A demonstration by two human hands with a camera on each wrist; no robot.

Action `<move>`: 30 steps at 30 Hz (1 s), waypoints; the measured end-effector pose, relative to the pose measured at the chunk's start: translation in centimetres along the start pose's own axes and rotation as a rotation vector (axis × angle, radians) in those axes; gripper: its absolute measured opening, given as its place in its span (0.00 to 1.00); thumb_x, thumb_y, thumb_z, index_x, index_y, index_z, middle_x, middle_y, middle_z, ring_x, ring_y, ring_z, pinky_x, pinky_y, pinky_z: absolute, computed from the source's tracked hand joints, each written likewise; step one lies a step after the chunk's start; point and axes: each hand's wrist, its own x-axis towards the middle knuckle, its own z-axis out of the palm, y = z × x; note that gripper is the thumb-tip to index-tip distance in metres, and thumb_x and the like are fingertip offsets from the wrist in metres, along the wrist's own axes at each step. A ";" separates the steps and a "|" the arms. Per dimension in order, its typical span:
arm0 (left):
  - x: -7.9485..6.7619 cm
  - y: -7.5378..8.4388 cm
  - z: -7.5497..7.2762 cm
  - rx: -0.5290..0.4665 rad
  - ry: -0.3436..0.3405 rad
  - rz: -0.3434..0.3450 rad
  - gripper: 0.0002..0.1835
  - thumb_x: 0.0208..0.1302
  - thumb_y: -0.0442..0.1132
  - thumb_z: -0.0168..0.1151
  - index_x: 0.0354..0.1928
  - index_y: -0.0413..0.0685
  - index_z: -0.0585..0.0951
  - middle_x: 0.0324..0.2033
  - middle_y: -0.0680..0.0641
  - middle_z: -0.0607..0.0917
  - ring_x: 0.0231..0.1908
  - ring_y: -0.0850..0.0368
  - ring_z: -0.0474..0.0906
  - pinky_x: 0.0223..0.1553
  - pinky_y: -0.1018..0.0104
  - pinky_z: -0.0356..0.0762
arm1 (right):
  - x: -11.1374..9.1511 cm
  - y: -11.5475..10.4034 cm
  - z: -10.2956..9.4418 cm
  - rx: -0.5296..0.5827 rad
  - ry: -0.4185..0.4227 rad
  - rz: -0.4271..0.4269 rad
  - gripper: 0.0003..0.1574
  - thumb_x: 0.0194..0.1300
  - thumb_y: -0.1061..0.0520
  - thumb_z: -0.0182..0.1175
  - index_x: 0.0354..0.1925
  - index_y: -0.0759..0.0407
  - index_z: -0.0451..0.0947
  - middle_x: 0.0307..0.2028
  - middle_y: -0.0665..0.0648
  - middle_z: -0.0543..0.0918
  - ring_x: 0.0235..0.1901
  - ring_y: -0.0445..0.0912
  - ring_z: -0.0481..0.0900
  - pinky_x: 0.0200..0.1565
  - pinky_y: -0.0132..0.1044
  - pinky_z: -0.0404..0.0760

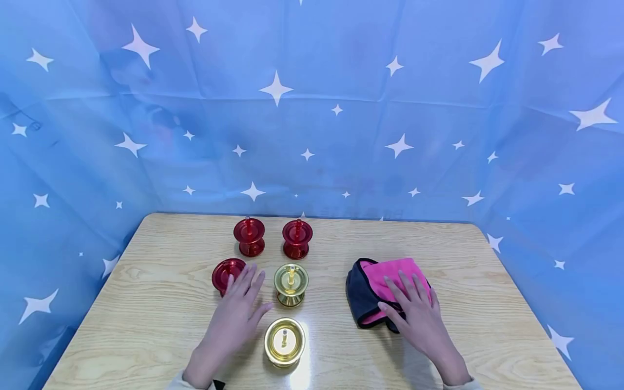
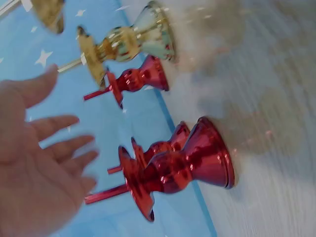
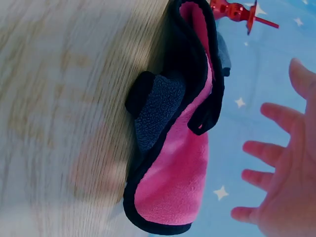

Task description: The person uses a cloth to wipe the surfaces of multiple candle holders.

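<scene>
My left hand (image 1: 235,314), fingers spread, hovers beside a shiny red candlestick (image 1: 226,268) and partly hides it in the head view. In the left wrist view that red candlestick (image 2: 173,170) stands upright, apart from the palm. Just right of this hand are two gold candlesticks, one farther back (image 1: 291,281) and one nearer (image 1: 285,341). Over a crumpled cloth (image 1: 390,276), pink on one side and dark grey on the other with black edging, is my right hand (image 1: 420,319). The right wrist view shows a gap between its spread fingers and the cloth (image 3: 173,182).
Two more red candlesticks, one on the left (image 1: 249,238) and one on the right (image 1: 297,239), stand near the back edge of the wooden table (image 1: 146,303). A blue curtain (image 1: 341,135) with white stars hangs behind and around the table.
</scene>
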 end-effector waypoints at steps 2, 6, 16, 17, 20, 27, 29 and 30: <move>-0.2 -0.2 -0.5 -0.128 -0.006 0.004 0.32 0.58 0.46 0.62 0.61 0.39 0.68 0.60 0.38 0.68 0.61 0.41 0.61 0.60 0.47 0.58 | 0.0 0.0 0.0 0.013 0.010 -0.006 0.35 0.64 0.38 0.51 0.64 0.53 0.65 0.65 0.64 0.58 0.65 0.64 0.47 0.55 0.69 0.44; -0.7 -0.7 -1.1 -0.394 -0.130 -0.005 0.32 0.56 0.46 0.64 0.61 0.41 0.70 0.57 0.42 0.73 0.57 0.45 0.67 0.56 0.49 0.65 | 0.0 0.0 0.2 0.069 0.019 -0.012 0.34 0.64 0.41 0.52 0.63 0.55 0.65 0.64 0.66 0.59 0.64 0.65 0.48 0.55 0.68 0.45; -2.1 -2.1 1.0 -0.684 -0.433 0.095 0.48 0.37 0.50 0.74 0.63 0.38 0.66 0.59 0.42 0.71 0.58 0.46 0.66 0.58 0.55 0.64 | 0.8 -0.1 1.9 0.163 0.075 -0.127 0.37 0.55 0.52 0.65 0.60 0.62 0.66 0.57 0.71 0.66 0.56 0.68 0.60 0.48 0.69 0.56; -2.2 -2.0 1.3 -0.692 -0.432 0.094 0.49 0.36 0.49 0.75 0.63 0.39 0.66 0.58 0.43 0.71 0.58 0.47 0.66 0.58 0.57 0.64 | 0.9 -0.3 2.1 0.170 0.079 -0.137 0.38 0.54 0.53 0.66 0.60 0.63 0.67 0.57 0.71 0.67 0.56 0.67 0.61 0.48 0.69 0.57; -2.4 -1.7 1.9 -0.697 -0.427 0.087 0.50 0.34 0.48 0.76 0.63 0.40 0.65 0.59 0.44 0.72 0.59 0.49 0.66 0.59 0.59 0.63 | 1.4 -0.8 2.5 0.185 0.079 -0.156 0.38 0.53 0.55 0.67 0.60 0.64 0.67 0.56 0.71 0.68 0.55 0.66 0.63 0.48 0.67 0.59; -2.5 -1.1 2.3 -0.672 -0.425 0.064 0.51 0.33 0.49 0.76 0.63 0.40 0.65 0.59 0.45 0.71 0.59 0.48 0.65 0.60 0.56 0.61 | 2.9 -1.8 3.0 0.168 0.075 -0.171 0.38 0.52 0.59 0.67 0.60 0.62 0.67 0.55 0.68 0.69 0.54 0.63 0.65 0.48 0.62 0.64; -2.6 -1.1 2.4 -0.688 -0.429 0.065 0.51 0.34 0.49 0.76 0.64 0.40 0.64 0.59 0.45 0.71 0.60 0.48 0.64 0.60 0.57 0.60 | 3.4 -2.1 3.1 0.150 0.066 -0.162 0.38 0.52 0.59 0.68 0.61 0.61 0.67 0.56 0.68 0.68 0.54 0.63 0.64 0.49 0.62 0.64; -2.6 -1.1 2.4 -0.696 -0.430 0.067 0.51 0.34 0.49 0.76 0.64 0.40 0.64 0.60 0.44 0.70 0.60 0.48 0.64 0.60 0.57 0.60 | 3.6 -2.2 3.1 0.142 0.058 -0.158 0.38 0.52 0.58 0.67 0.61 0.60 0.67 0.57 0.68 0.67 0.54 0.63 0.64 0.49 0.62 0.64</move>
